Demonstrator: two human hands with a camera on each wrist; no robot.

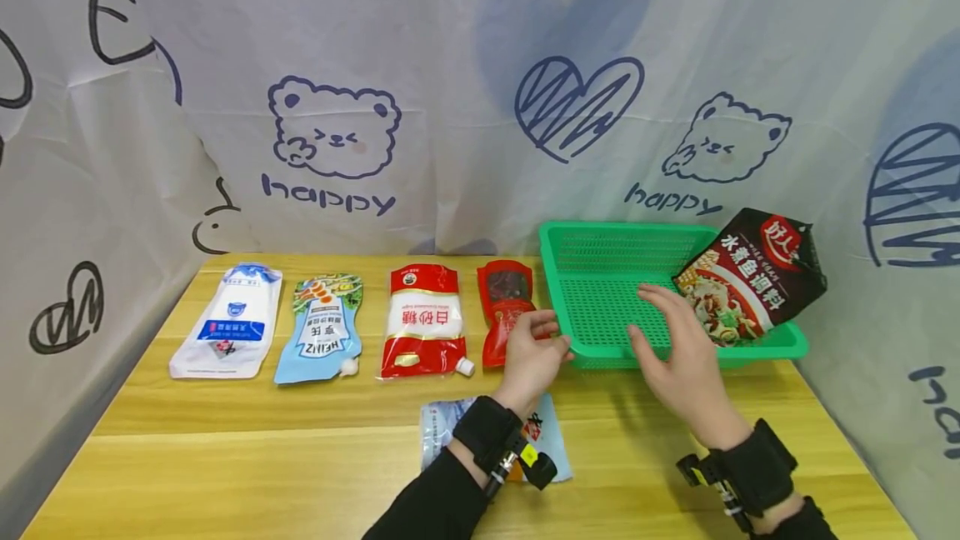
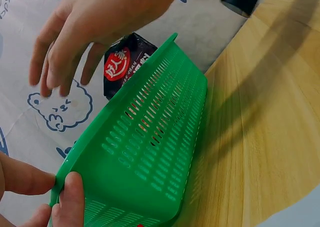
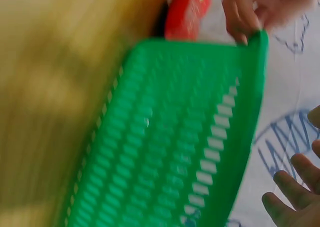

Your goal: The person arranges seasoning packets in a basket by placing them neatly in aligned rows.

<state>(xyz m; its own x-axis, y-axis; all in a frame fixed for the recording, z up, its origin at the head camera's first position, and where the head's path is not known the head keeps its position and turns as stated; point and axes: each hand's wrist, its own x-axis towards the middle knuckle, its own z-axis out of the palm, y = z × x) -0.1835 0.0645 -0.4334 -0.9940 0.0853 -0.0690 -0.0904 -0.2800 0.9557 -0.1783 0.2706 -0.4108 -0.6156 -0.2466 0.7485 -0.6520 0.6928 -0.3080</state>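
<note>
Basket (image 1: pixel 607 307), green and perforated, sat at the right rear of the counter (image 1: pixel 262 457), long axis running left-right, roughly in line with the rear edge. Key relation: the left grip (image 1: pixel 532 357) was on its near-left corner, so the basket's length lay off to the right of that hold and its depth away from the person. Left wrist view showed thumb and finger pinching the rim. Of the two, the left grip was nearer: in contact.

Right grip (image 1: pixel 686 365) held nothing. Fingers spread, over the near long side toward the right half, clear of the rim in the left wrist view. Right wrist view was blurred but also showed them apart from it.

Black pouch (image 1: pixel 750 273) stood tilted in the basket's right end, top sticking up above the rim. Right grip was closer to it; couldn't tell the exact gap.

Outside: red packet (image 1: pixel 504 290) just beside the basket's left wall, partly hidden by the left grip. Further left in a row: sugar bag (image 1: pixel 423 319), light blue pouch (image 1: pixel 318 332), white bag (image 1: pixel 232 307). Flat packet (image 1: pixel 553 436) lay nearer the person, partly covered by the left wrist.
</note>
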